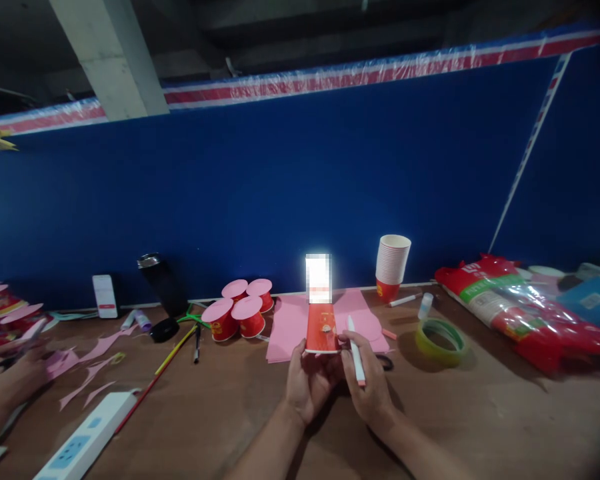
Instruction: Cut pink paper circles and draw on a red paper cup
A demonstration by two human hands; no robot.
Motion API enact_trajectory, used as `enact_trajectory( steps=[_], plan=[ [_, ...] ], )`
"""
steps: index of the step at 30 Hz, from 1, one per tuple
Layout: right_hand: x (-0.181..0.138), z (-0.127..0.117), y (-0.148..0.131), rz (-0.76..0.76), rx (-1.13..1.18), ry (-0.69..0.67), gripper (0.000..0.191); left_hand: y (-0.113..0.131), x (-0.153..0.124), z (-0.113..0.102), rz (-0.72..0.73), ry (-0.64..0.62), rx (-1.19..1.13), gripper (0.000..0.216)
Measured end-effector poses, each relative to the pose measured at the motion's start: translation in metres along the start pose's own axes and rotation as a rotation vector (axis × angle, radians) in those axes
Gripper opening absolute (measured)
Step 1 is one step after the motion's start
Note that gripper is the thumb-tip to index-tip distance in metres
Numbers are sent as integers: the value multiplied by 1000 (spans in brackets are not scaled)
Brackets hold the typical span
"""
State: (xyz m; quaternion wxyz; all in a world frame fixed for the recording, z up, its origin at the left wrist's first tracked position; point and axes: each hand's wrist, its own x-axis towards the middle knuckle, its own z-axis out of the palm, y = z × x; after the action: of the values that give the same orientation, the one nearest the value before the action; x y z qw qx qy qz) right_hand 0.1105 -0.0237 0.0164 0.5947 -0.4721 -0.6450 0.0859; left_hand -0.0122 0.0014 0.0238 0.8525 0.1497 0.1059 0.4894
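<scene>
A red paper cup (322,328) is in my left hand (307,385), its white rim toward me and its base pointing away. My left fingers curl around the rim end. My right hand (367,383) is closed on a white marker (355,353) with a red end, held beside the cup's right side; whether its fingertips also touch the cup I cannot tell. Pink paper sheets (286,333) lie just behind the cup. A bright, pixelated upright object (319,277) stands beyond it. Part of a black scissors handle (385,363) shows by my right hand.
Several red cups topped with pink discs (249,313) stand left of centre. A cup stack (393,260), a tape roll (441,340) and a red plastic bag (505,300) are at right. A power strip (87,433), black flask (163,283) and another person's hand (20,380) are at left.
</scene>
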Motion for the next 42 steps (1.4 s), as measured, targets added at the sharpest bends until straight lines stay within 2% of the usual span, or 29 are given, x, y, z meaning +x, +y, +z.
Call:
enact_trajectory(
  steps=[26, 42],
  plan=[
    [2, 0, 1, -7, -36, 3, 26, -2, 1, 0, 16, -25, 31, 39],
    [3, -1, 4, 9, -67, -24, 27, -4, 3, -2, 58, 10, 76, 39]
  ],
)
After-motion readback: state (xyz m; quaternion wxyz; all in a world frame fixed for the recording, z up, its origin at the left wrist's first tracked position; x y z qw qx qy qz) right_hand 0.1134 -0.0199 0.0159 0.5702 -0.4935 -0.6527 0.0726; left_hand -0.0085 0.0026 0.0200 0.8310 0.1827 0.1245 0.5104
